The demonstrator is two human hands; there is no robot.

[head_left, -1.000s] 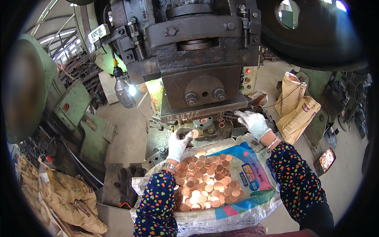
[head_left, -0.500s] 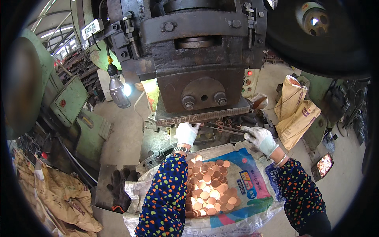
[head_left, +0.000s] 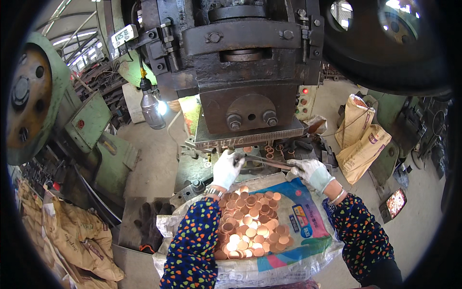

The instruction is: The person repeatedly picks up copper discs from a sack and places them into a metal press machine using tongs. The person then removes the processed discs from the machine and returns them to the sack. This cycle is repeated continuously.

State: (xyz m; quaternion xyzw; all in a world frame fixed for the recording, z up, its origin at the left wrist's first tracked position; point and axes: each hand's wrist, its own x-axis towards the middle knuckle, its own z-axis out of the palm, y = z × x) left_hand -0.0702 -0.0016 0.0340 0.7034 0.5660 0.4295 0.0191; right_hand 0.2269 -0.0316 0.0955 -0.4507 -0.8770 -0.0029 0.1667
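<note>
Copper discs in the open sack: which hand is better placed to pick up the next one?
Left. The left hand sits just above the copper discs, while the right hand holds the long tongs.

Press station layout, operator's view
Sack [head_left: 308, 226] of discs [head_left: 250, 221] lies before the press [head_left: 245, 72]; left hand [head_left: 226, 169] and right hand [head_left: 310, 172] sit between them, tongs [head_left: 267, 161] in right; lamp [head_left: 151, 103] left, bags [head_left: 361, 135] right
</note>
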